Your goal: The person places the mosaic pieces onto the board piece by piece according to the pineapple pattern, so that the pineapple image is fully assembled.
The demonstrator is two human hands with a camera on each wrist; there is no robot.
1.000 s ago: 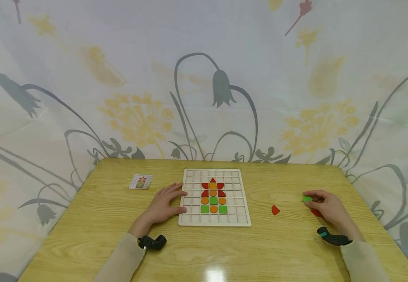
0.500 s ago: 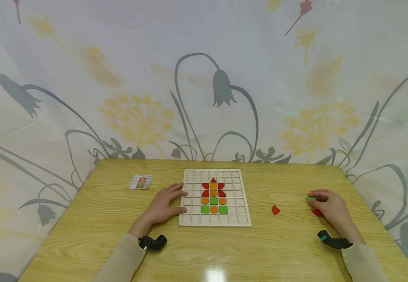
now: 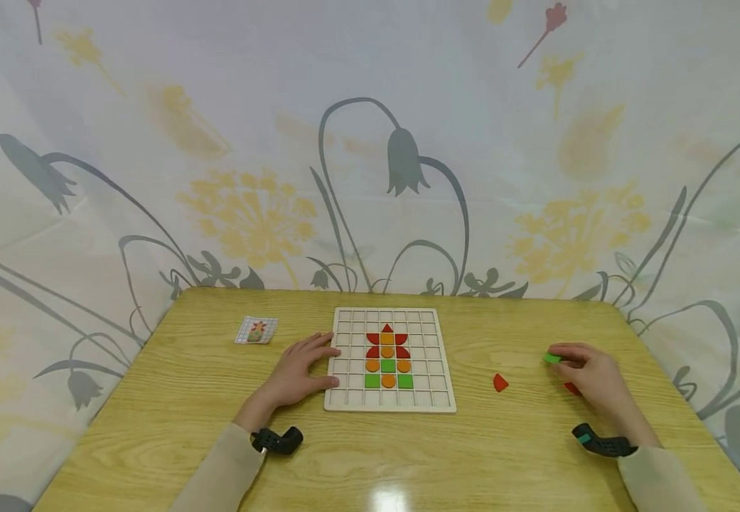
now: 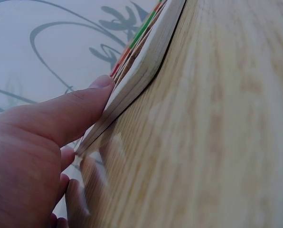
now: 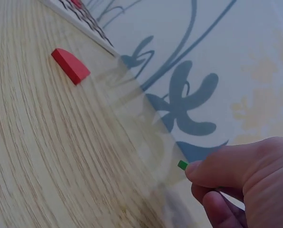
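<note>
At the right of the head view my right hand (image 3: 590, 373) pinches a green tile (image 3: 551, 358) between thumb and fingers. The tile's green edge also shows at the fingertips in the right wrist view. A red piece (image 3: 571, 388) lies partly hidden beneath this hand. My left hand (image 3: 296, 373) rests against the left edge of a white grid board (image 3: 433, 398), thumb and fingertips touching its rim. In the left wrist view the thumb (image 4: 91, 102) lies at the board's edge. Red, orange and green tiles form a flower-like figure on the board, including an orange square (image 3: 387, 338).
A loose red quarter-circle tile (image 3: 500, 382) lies on the wooden table (image 3: 472, 455) between the board and my right hand. A small card (image 3: 256, 331) with a printed flower pattern lies at the back left. Behind the table hangs a floral backdrop (image 3: 370, 178).
My right hand drifts slightly right, then back left, with the green tile tilting in its pinch. The left hand and the board stay in place.
</note>
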